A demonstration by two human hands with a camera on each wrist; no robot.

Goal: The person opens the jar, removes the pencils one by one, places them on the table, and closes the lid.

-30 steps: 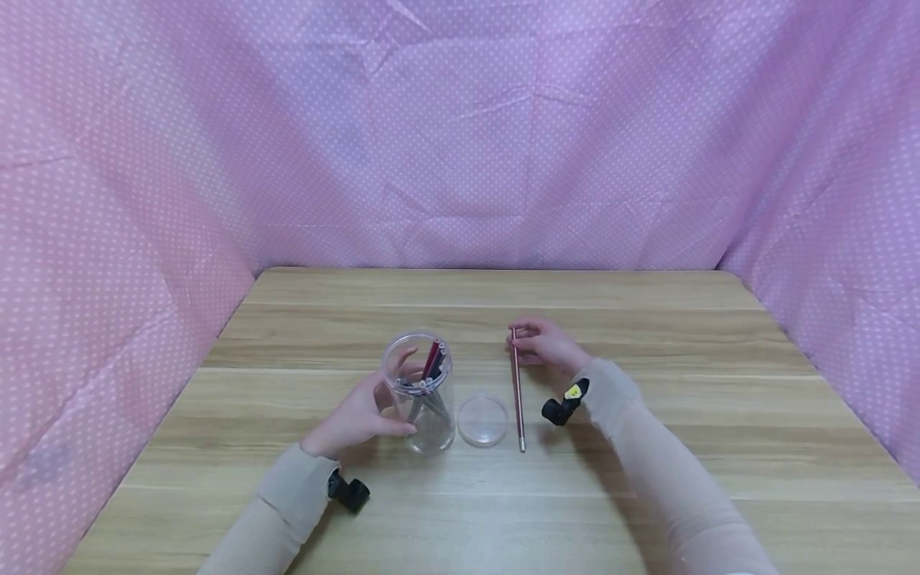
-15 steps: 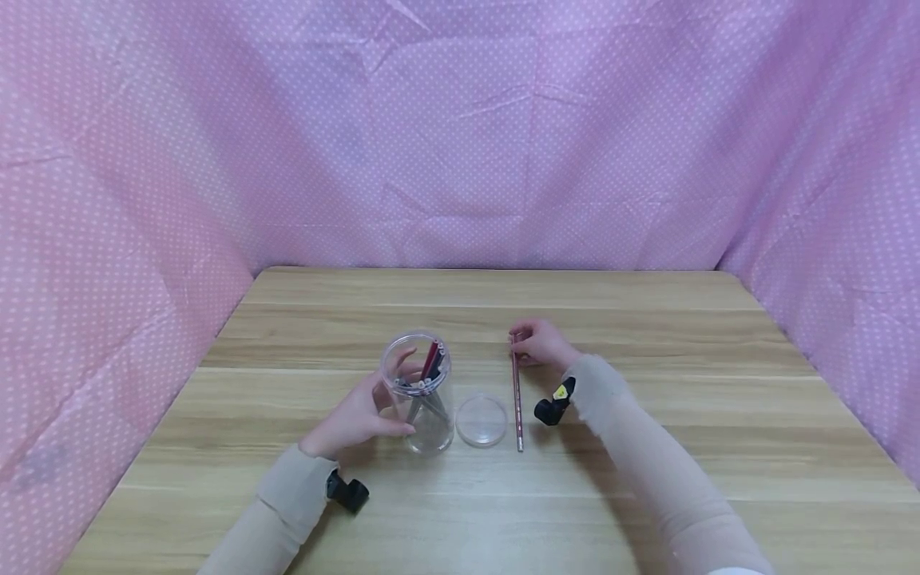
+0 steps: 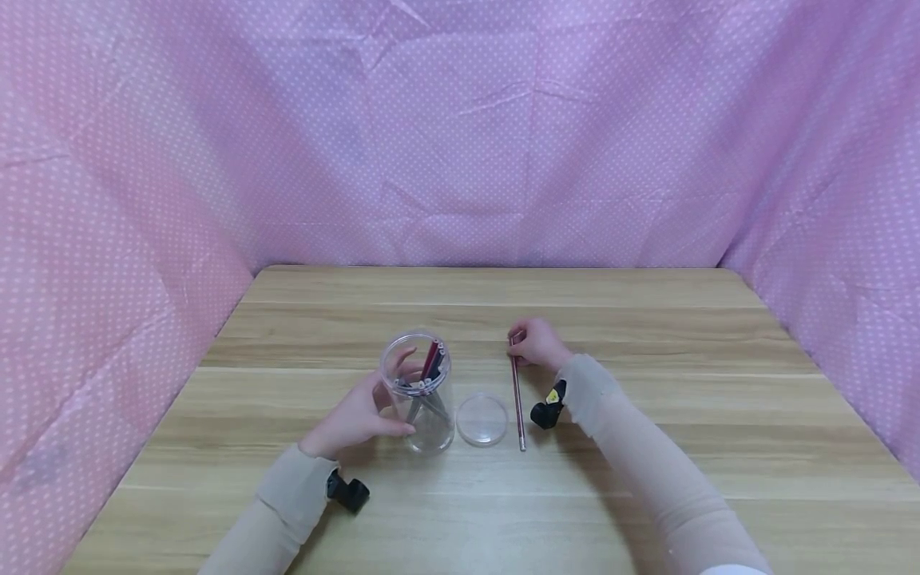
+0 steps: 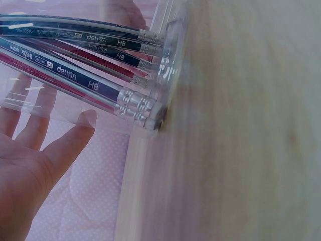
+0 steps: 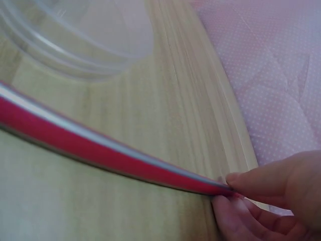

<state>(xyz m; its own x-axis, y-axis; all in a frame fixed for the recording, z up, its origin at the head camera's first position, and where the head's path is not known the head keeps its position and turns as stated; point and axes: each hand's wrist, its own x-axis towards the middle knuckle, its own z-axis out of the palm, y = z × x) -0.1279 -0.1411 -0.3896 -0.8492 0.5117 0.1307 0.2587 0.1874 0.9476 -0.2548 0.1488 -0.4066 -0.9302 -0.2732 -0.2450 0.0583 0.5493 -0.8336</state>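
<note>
On the wood-grain table [image 3: 467, 519], a left hand [image 3: 359, 415] holds a clear, cylindrical plastic jar [image 3: 434, 439] of pencils [image 4: 93, 84] — only the left wrist view makes their "HB" lettering legible — while a right hand [image 3: 539, 343] pinches a slim red pencil [image 3: 517, 402] by its far end. Round and transparent, a lid [image 3: 482, 420] lies between; wood stretches beyond both hands to rounded far corners.

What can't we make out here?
Loose pencil, far end: head and right wrist views, covered by right fingers.
Any print on it: head view, too small.
Pencils in jar, non-eraser ends: left wrist view, cut by left edge.
Lid, part: right wrist view, cut by frame corner.
</note>
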